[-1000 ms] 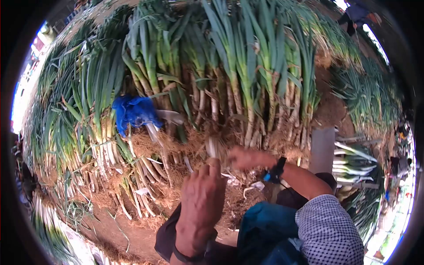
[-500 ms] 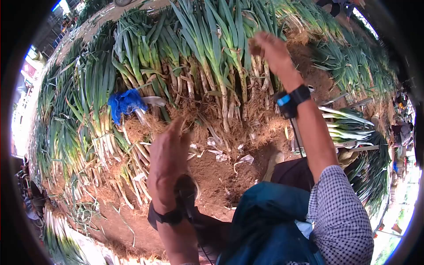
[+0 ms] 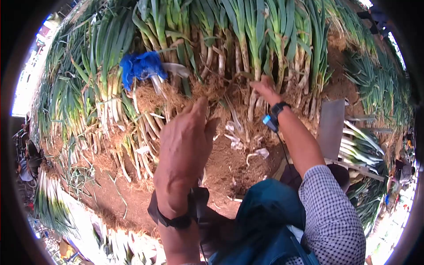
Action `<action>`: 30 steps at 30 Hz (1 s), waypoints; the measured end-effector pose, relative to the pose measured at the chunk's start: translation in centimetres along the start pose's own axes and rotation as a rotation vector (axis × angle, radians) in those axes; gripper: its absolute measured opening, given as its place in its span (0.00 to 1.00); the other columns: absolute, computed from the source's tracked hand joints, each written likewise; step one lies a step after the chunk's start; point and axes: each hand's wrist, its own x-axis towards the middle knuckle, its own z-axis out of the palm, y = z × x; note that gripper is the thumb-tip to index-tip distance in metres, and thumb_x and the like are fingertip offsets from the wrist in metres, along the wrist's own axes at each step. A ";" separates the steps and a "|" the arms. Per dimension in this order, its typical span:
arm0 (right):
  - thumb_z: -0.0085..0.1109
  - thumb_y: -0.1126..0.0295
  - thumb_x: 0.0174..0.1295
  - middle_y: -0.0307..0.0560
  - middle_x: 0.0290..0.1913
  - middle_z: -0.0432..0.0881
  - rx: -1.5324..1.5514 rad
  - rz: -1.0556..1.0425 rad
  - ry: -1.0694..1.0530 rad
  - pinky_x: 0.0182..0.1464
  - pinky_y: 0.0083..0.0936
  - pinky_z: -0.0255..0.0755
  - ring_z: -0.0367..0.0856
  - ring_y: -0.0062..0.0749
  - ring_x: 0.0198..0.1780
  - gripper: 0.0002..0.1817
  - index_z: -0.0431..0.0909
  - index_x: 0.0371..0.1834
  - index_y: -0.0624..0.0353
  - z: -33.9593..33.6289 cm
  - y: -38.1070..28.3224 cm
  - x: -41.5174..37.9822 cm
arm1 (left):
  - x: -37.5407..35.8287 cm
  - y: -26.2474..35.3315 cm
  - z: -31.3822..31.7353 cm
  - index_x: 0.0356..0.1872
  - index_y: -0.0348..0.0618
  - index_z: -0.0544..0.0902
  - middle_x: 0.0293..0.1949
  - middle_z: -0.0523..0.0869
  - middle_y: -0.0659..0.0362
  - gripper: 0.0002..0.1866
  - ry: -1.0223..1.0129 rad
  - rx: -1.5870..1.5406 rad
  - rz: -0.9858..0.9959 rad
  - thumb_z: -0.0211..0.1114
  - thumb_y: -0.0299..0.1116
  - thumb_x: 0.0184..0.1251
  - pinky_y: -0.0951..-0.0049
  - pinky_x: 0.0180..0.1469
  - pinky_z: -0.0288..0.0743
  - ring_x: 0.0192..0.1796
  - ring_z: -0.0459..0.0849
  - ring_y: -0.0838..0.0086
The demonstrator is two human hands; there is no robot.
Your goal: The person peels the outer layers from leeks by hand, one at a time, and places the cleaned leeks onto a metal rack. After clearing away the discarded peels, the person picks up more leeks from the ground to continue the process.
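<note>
Several leeks (image 3: 257,39) stand side by side in front of me, green leaves up and brown roots toward the soil. My right hand (image 3: 266,88) is at the pale lower stem of one leek, its fingers closed around it. Nearer to me, my left hand (image 3: 183,150) hovers over the soil with nothing in it, index finger stretched forward and thumb apart. Beyond its fingertips lie tangled leek roots (image 3: 207,90). A crumpled blue bundle (image 3: 142,68) rests on the leeks at the left, with a pale, flat, blade-like piece (image 3: 176,70) beside it.
Peeled bits of leek (image 3: 236,142) lie on the brown soil (image 3: 229,170). At the right, a flat grey board (image 3: 331,126) stands by cleaned white leeks (image 3: 360,148). More leeks (image 3: 48,198) lie at the lower left. My knees (image 3: 269,207) are below.
My right hand has come down from the leek leaves to a lower stem and closed on it. My left hand has moved slightly up and right. The camera view has shifted.
</note>
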 end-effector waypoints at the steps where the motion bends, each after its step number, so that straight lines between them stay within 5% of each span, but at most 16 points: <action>1: 0.69 0.67 0.59 0.48 0.29 0.80 0.073 -0.022 -0.092 0.22 0.23 0.74 0.79 0.29 0.24 0.18 0.78 0.44 0.72 -0.7 -0.1 -0.1 | 0.0 0.3 -0.2 0.55 0.37 0.78 0.39 0.86 0.41 0.18 0.017 -0.033 -0.006 0.67 0.31 0.66 0.52 0.43 0.78 0.42 0.85 0.45; 3: 0.73 0.68 0.55 0.44 0.26 0.78 0.208 -0.075 -0.156 0.21 0.27 0.70 0.76 0.27 0.22 0.17 0.78 0.41 0.67 -2.4 -1.9 -1.7 | 0.1 0.2 -0.2 0.58 0.38 0.79 0.40 0.87 0.43 0.20 -0.023 -0.002 -0.038 0.67 0.34 0.67 0.56 0.43 0.79 0.41 0.87 0.49; 6: 0.78 0.60 0.51 0.42 0.31 0.80 0.596 -0.350 -0.247 0.36 0.30 0.75 0.79 0.26 0.32 0.27 0.79 0.47 0.67 -6.1 -4.8 -5.3 | -0.4 0.2 0.1 0.58 0.39 0.79 0.38 0.87 0.43 0.20 -0.038 -0.007 -0.020 0.67 0.34 0.67 0.57 0.42 0.79 0.40 0.87 0.49; 8: 0.72 0.47 0.56 0.55 0.56 0.81 0.421 -0.249 -0.103 0.53 0.40 0.79 0.82 0.39 0.53 0.43 0.69 0.65 0.68 -9.7 -7.6 -13.6 | -0.5 0.6 0.7 0.56 0.37 0.79 0.42 0.86 0.42 0.19 -0.008 -0.043 0.040 0.67 0.32 0.66 0.54 0.45 0.79 0.44 0.86 0.46; 9: 0.71 0.45 0.56 0.56 0.57 0.81 0.285 -0.273 -0.106 0.58 0.41 0.77 0.81 0.43 0.56 0.46 0.66 0.69 0.66 -10.2 -6.0 -14.2 | -0.6 0.7 1.1 0.55 0.37 0.79 0.39 0.86 0.42 0.18 -0.006 0.000 0.093 0.66 0.32 0.67 0.54 0.43 0.79 0.42 0.86 0.47; 12: 0.69 0.44 0.57 0.54 0.47 0.84 0.293 -0.421 -0.169 0.52 0.36 0.80 0.84 0.41 0.47 0.39 0.73 0.61 0.67 -9.1 -0.9 -18.5 | -0.6 2.2 2.2 0.53 0.37 0.79 0.37 0.87 0.44 0.16 -0.097 -0.135 0.088 0.65 0.31 0.68 0.55 0.40 0.79 0.40 0.88 0.51; 14: 0.69 0.46 0.57 0.49 0.38 0.86 0.330 -0.374 -0.289 0.41 0.29 0.82 0.85 0.34 0.38 0.33 0.79 0.51 0.67 -6.1 5.0 -18.2 | -0.6 2.7 4.2 0.60 0.39 0.81 0.32 0.88 0.52 0.20 -0.192 -0.062 0.080 0.64 0.37 0.72 0.63 0.37 0.81 0.31 0.85 0.65; 16: 0.71 0.47 0.56 0.43 0.32 0.83 0.341 -0.382 -0.305 0.32 0.24 0.76 0.80 0.26 0.31 0.28 0.81 0.44 0.65 -4.3 8.3 -19.1 | 0.2 1.7 9.1 0.59 0.39 0.81 0.33 0.88 0.53 0.21 -0.305 -0.063 0.076 0.65 0.40 0.72 0.67 0.39 0.80 0.34 0.84 0.67; 18: 0.73 0.52 0.57 0.37 0.26 0.80 0.415 -0.369 -0.317 0.27 0.21 0.70 0.76 0.19 0.25 0.22 0.82 0.36 0.63 -4.1 8.7 -21.8 | -0.6 1.3 14.0 0.51 0.36 0.82 0.30 0.84 0.56 0.20 -0.395 -0.384 -0.067 0.62 0.45 0.74 0.65 0.32 0.73 0.29 0.78 0.70; 20: 0.64 0.61 0.66 0.35 0.27 0.79 0.439 -0.267 -0.395 0.31 0.20 0.68 0.73 0.17 0.30 0.14 0.81 0.37 0.63 -5.5 5.6 -25.6 | -1.4 0.3 18.6 0.46 0.35 0.82 0.31 0.83 0.57 0.22 -0.557 -0.618 -0.202 0.60 0.49 0.75 0.65 0.32 0.73 0.29 0.79 0.70; 22: 0.62 0.65 0.67 0.36 0.27 0.79 0.517 -0.249 -0.480 0.32 0.21 0.69 0.74 0.18 0.30 0.11 0.81 0.38 0.64 -4.4 7.1 -25.4 | -4.1 1.2 20.0 0.47 0.36 0.81 0.35 0.86 0.55 0.22 -0.673 -1.286 -0.314 0.57 0.49 0.78 0.70 0.39 0.84 0.34 0.86 0.69; 24: 0.61 0.67 0.68 0.37 0.27 0.80 0.398 -0.314 -0.496 0.32 0.21 0.71 0.75 0.18 0.29 0.10 0.81 0.39 0.64 -5.0 8.0 -24.3 | -5.0 1.7 22.6 0.50 0.39 0.81 0.37 0.87 0.52 0.20 -0.642 -1.600 -0.430 0.53 0.47 0.81 0.64 0.42 0.87 0.39 0.89 0.66; 27: 0.62 0.67 0.67 0.39 0.28 0.82 0.022 -0.414 -0.434 0.31 0.23 0.75 0.77 0.20 0.27 0.11 0.83 0.43 0.65 -8.2 8.4 -23.2 | -6.7 3.0 23.1 0.49 0.38 0.80 0.34 0.86 0.55 0.18 -0.550 -1.589 -0.553 0.56 0.45 0.80 0.71 0.33 0.83 0.33 0.86 0.71; 30: 0.64 0.66 0.65 0.39 0.32 0.83 0.598 -0.124 -0.375 0.32 0.24 0.75 0.77 0.21 0.27 0.14 0.82 0.47 0.65 -10.4 7.1 -23.1 | -6.7 2.6 24.1 0.49 0.39 0.80 0.30 0.84 0.59 0.15 -0.411 -1.226 -0.565 0.59 0.42 0.78 0.76 0.26 0.75 0.26 0.81 0.77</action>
